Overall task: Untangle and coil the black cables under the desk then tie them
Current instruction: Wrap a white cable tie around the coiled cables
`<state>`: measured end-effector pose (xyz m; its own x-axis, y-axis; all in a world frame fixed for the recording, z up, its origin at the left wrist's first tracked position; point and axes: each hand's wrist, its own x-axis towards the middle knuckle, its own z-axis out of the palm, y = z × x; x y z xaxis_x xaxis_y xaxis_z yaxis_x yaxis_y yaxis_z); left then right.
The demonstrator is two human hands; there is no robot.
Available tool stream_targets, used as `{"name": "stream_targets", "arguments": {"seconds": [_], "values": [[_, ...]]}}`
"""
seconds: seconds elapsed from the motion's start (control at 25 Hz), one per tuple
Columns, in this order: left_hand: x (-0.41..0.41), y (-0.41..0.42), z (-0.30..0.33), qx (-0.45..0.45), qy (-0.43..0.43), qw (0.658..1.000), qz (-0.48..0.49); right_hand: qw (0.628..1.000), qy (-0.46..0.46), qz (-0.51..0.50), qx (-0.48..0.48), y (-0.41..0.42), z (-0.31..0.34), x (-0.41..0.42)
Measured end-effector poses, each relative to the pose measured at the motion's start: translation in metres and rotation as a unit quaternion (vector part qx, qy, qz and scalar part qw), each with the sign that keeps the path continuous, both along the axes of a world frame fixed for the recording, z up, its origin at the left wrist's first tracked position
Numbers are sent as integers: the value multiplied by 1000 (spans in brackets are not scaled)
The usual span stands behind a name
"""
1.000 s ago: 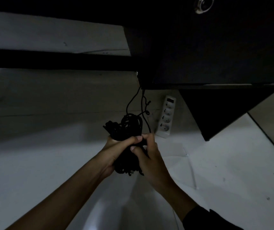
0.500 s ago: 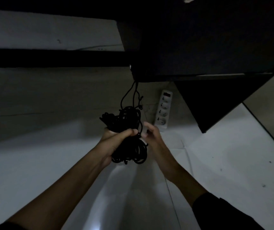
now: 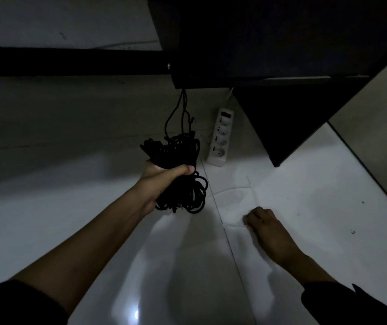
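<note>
A bundle of coiled black cables hangs in mid-air under the dark desk. My left hand grips the bundle round its middle, with loops spilling out above and below the fist. Two thin black strands run from the top of the bundle up to the desk's lower edge. My right hand is apart from the cables, low on the white floor to the right. Its fingers are curled under and nothing shows in them.
A white power strip lies on the floor just right of the bundle, against the wall. The desk's dark side panel stands to the right. A black horizontal bar crosses the left. The white tiled floor is dimly lit.
My right hand let go of the bundle and dropped to the floor on the right, curling its fingers. My left hand keeps its grip on the cables.
</note>
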<state>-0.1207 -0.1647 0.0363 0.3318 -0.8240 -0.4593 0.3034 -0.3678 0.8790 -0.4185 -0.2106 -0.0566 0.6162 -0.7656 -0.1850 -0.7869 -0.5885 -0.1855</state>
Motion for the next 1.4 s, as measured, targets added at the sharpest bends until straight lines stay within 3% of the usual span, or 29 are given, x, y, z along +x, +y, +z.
{"name": "stream_targets", "arguments": {"seconds": [0.2,0.44,0.72,0.96,1.2,1.4], "values": [[5,1,4,-2,-17,1000,-7,986,-150,46,54,-14,31,23],[18,3,16,-35,-41,999,-6,946,-281,9,160,-25,73,74],[18,5,13,-32,-66,997,-14,880,-391,-22,269,-33,69,138],[23,-2,-13,-24,-121,992,10,793,-507,-33,336,-28,53,171],[29,-6,-54,58,-134,989,-5,732,-539,-103,405,-27,26,187],[22,-13,-77,155,-152,976,4,747,-517,-135,394,-30,4,181]]}}
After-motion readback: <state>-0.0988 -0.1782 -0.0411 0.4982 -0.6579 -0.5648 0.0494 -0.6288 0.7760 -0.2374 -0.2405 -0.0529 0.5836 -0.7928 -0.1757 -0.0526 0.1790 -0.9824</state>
